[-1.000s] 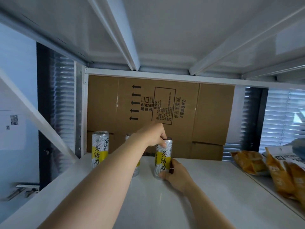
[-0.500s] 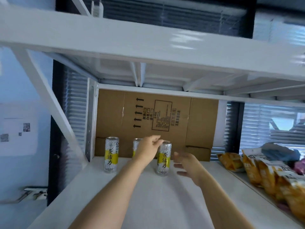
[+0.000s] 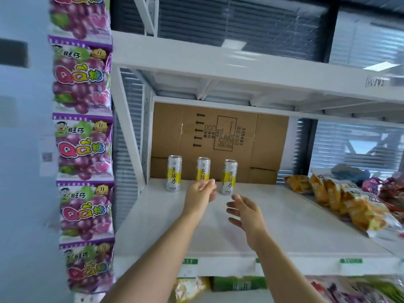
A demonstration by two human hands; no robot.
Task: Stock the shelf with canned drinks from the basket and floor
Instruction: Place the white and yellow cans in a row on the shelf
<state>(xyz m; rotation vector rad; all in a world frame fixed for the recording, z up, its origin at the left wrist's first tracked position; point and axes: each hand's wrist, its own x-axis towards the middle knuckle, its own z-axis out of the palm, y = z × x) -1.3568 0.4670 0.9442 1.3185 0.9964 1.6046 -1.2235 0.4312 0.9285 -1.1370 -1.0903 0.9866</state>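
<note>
Shelf [image 3: 284, 215]: white painted metal, smooth, glossy. Cans [image 3: 230, 176]: shiny metal. Backing box [image 3: 218, 136]: matt brown cardboard. Candy packets [image 3: 84, 145]: glossy plastic.

The single head view stands in front of the shelf [image 3: 295, 226], its height between that board and the upper board [image 3: 218, 66], so it sees the top of one and the underside of the other. It faces the cardboard [image 3: 218, 136] at the back. Both forearms enter from the bottom edge. The left hand [image 3: 202, 191] and right hand [image 3: 246, 212] lie just below mid-picture, at arm's reach from the lens. Beyond the hands stand three cans [image 3: 230, 176], farther off. Left of the left hand, candy bags [image 3: 83, 138] hang close and blurred. Right of the right hand lie snack bags [image 3: 341, 197]. The wide lens bows straight edges.
</note>
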